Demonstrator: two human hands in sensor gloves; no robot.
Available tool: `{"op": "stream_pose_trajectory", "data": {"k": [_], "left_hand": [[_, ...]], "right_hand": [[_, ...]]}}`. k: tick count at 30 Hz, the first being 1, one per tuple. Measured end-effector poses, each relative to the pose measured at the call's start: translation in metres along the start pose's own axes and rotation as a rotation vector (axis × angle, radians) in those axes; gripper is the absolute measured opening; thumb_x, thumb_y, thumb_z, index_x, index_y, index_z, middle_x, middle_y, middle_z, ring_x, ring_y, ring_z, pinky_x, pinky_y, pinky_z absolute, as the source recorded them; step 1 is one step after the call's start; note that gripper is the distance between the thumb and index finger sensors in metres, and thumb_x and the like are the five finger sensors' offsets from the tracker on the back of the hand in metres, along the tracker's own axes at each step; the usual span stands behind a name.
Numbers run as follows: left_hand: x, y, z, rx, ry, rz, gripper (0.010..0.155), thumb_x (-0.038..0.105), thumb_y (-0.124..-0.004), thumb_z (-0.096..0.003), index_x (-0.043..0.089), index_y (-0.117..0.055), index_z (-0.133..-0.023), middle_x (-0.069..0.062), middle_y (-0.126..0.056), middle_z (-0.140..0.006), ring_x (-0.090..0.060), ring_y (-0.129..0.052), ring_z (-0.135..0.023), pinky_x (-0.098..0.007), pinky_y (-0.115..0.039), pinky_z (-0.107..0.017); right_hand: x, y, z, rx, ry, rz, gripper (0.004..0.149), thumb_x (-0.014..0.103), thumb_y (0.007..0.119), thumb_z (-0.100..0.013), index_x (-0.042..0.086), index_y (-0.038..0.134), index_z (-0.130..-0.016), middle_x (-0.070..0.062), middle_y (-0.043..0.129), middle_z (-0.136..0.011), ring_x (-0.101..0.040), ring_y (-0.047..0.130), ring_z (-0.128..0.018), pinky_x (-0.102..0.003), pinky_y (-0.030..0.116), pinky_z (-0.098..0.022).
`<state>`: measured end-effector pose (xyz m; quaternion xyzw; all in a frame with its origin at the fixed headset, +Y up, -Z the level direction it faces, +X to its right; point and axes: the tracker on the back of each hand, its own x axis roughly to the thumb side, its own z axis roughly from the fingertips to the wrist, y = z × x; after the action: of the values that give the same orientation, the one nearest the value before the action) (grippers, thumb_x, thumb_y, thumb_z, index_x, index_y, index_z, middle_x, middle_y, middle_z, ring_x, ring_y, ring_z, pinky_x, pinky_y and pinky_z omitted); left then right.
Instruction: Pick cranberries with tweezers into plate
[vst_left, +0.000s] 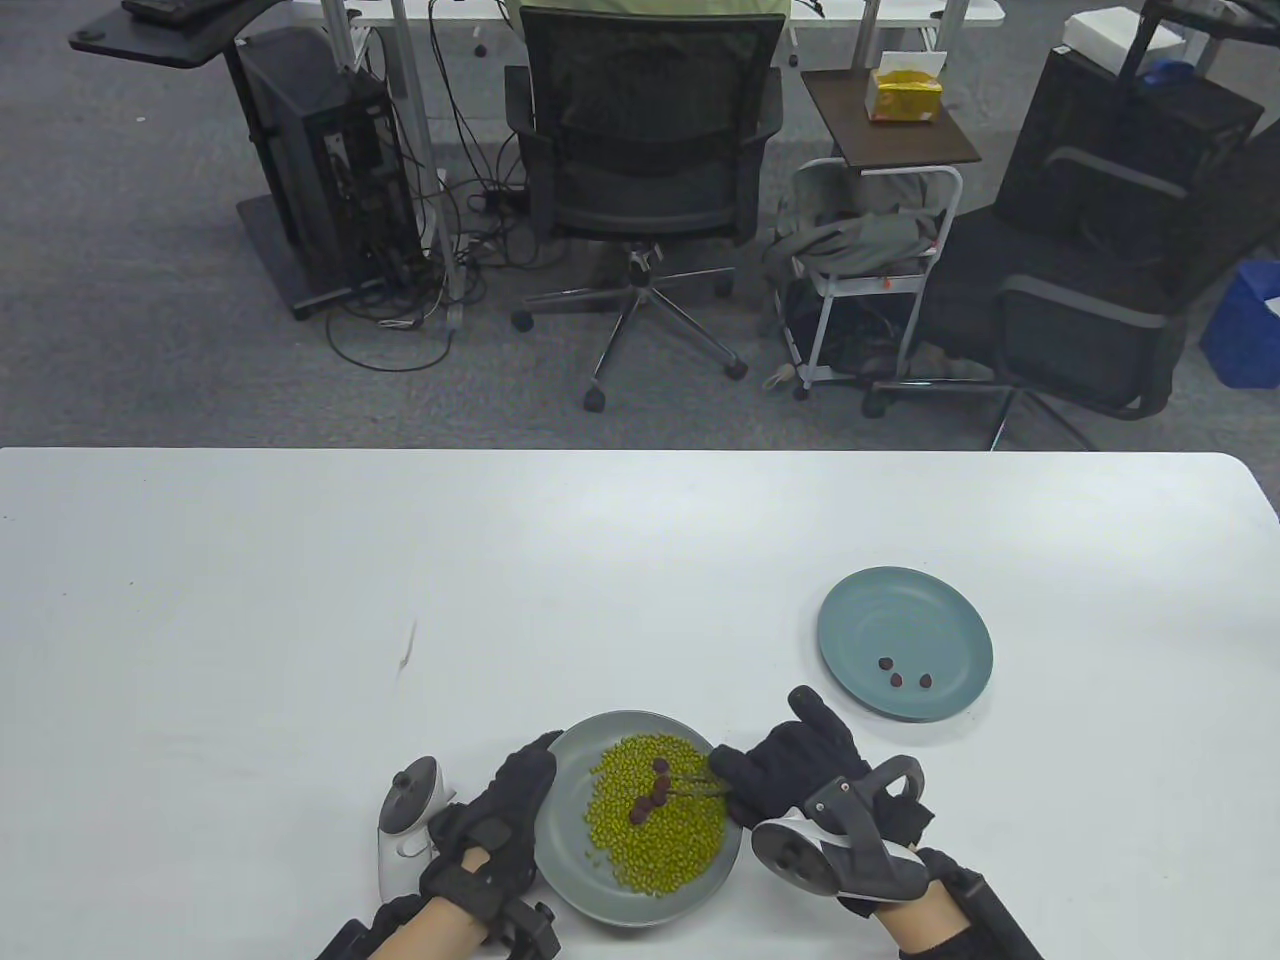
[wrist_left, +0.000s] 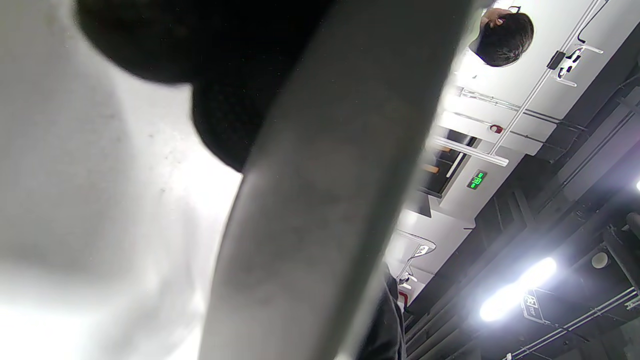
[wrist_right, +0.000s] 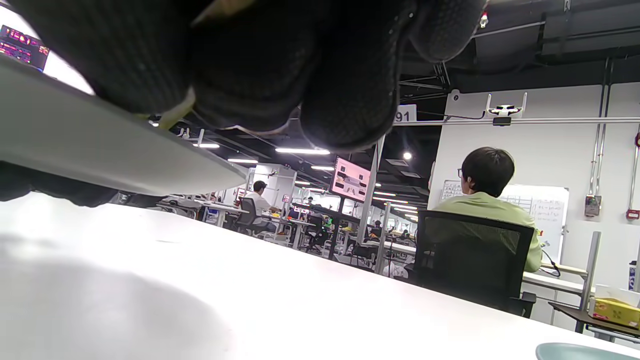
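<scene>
Right now the right hand holds the tweezers, its fingers closed around the back end at the right edge of the gray plate. The tweezers lie almost flat and point left, over the green beans, with the tips near the top cranberry. So the next berry sits just to the left of the right hand, and that hand is the nearer one with the tool. I cannot tell if the tips already pinch a berry. The left hand holds the left rim of the gray plate, fingers curled on the edge, to keep it steady. On the beans I count about four dark red cranberries in a small bunch, though some touch and the count is hard. The blue plate sits up and to the right of the right hand, near but apart, and three cranberries lie in it. There are two plates and one pair of tweezers.
</scene>
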<state>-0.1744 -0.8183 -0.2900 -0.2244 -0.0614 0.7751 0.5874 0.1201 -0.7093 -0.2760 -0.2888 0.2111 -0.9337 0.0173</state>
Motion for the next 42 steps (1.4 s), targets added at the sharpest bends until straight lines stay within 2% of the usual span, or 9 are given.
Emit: {"op": "stream_pose_trajectory", "data": {"k": [8, 12, 15, 17, 20, 23, 28, 34, 42], "left_hand": [[-0.001, -0.001, 0.000, -0.003, 0.001, 0.001, 0.062, 0.052, -0.059, -0.0524, 0.020, -0.040, -0.102, -0.009, -0.071, -0.091, -0.029, -0.104, -0.039, -0.035, -0.089, -0.020], [-0.001, 0.000, 0.000, 0.001, 0.004, 0.000, 0.062, 0.052, -0.059, -0.0524, 0.020, -0.041, -0.102, -0.009, -0.072, -0.090, -0.029, -0.104, -0.038, -0.035, -0.089, -0.020], [-0.002, -0.001, 0.000, 0.000, 0.002, 0.008, 0.062, 0.052, -0.059, -0.0524, 0.020, -0.041, -0.102, -0.009, -0.071, -0.090, -0.029, -0.104, -0.038, -0.035, -0.089, -0.020], [-0.001, -0.001, 0.000, -0.006, -0.002, 0.008, 0.062, 0.052, -0.059, -0.0524, 0.020, -0.041, -0.102, -0.009, -0.071, -0.090, -0.029, -0.104, -0.038, -0.035, -0.089, -0.020], [0.000, -0.001, 0.000, -0.008, -0.006, 0.006, 0.062, 0.052, -0.059, -0.0524, 0.020, -0.041, -0.102, -0.009, -0.071, -0.090, -0.029, -0.104, -0.038, -0.035, -0.089, -0.020], [0.000, -0.001, 0.000, -0.010, -0.006, 0.010, 0.062, 0.052, -0.059, -0.0524, 0.020, -0.041, -0.102, -0.009, -0.071, -0.091, -0.029, -0.104, -0.038, -0.035, -0.089, -0.020], [-0.001, -0.002, 0.001, -0.015, -0.005, 0.009, 0.062, 0.052, -0.059, -0.0525, 0.020, -0.041, -0.102, -0.009, -0.071, -0.090, -0.030, -0.104, -0.038, -0.035, -0.089, -0.020], [-0.001, -0.002, 0.001, -0.014, -0.008, 0.006, 0.062, 0.052, -0.059, -0.0524, 0.020, -0.041, -0.102, -0.009, -0.071, -0.090, -0.029, -0.104, -0.038, -0.035, -0.089, -0.020], [-0.001, -0.002, 0.001, -0.009, -0.005, 0.010, 0.062, 0.052, -0.059, -0.0524, 0.020, -0.041, -0.102, -0.009, -0.071, -0.091, -0.030, -0.104, -0.038, -0.035, -0.089, -0.020]], "right_hand": [[-0.003, -0.002, 0.001, -0.025, 0.025, -0.034, 0.046, 0.052, 0.081, -0.032, 0.036, 0.084, -0.075, 0.019, 0.091, -0.051, -0.010, 0.090, -0.063, -0.048, 0.048, -0.077], [-0.023, -0.011, 0.002, -0.070, 0.110, -0.102, 0.047, 0.052, 0.081, -0.032, 0.035, 0.084, -0.075, 0.019, 0.091, -0.050, -0.010, 0.091, -0.062, -0.047, 0.049, -0.077], [-0.062, -0.015, 0.006, -0.088, 0.283, -0.129, 0.046, 0.052, 0.081, -0.032, 0.035, 0.084, -0.075, 0.018, 0.091, -0.050, -0.011, 0.091, -0.062, -0.048, 0.049, -0.077], [-0.101, -0.014, 0.012, -0.068, 0.475, -0.092, 0.046, 0.052, 0.082, -0.033, 0.034, 0.085, -0.075, 0.018, 0.092, -0.050, -0.011, 0.091, -0.061, -0.048, 0.050, -0.076], [-0.152, -0.002, 0.030, 0.044, 0.774, 0.055, 0.046, 0.052, 0.083, -0.033, 0.034, 0.086, -0.075, 0.018, 0.092, -0.049, -0.011, 0.092, -0.059, -0.048, 0.052, -0.075], [-0.182, 0.018, 0.044, 0.202, 0.918, 0.034, 0.046, 0.051, 0.084, -0.033, 0.032, 0.087, -0.074, 0.016, 0.093, -0.048, -0.013, 0.093, -0.058, -0.049, 0.053, -0.074], [-0.190, 0.043, 0.050, 0.306, 0.933, 0.028, 0.046, 0.051, 0.084, -0.033, 0.032, 0.088, -0.074, 0.016, 0.093, -0.048, -0.013, 0.093, -0.058, -0.049, 0.053, -0.074], [-0.191, 0.052, 0.046, 0.336, 0.937, 0.084, 0.046, 0.051, 0.084, -0.032, 0.031, 0.088, -0.074, 0.016, 0.093, -0.047, -0.013, 0.094, -0.057, -0.048, 0.054, -0.074], [-0.193, 0.043, 0.047, 0.254, 0.988, 0.047, 0.049, 0.055, 0.080, -0.033, 0.033, 0.084, -0.077, 0.018, 0.092, -0.048, -0.012, 0.093, -0.058, -0.048, 0.054, -0.074]]}}
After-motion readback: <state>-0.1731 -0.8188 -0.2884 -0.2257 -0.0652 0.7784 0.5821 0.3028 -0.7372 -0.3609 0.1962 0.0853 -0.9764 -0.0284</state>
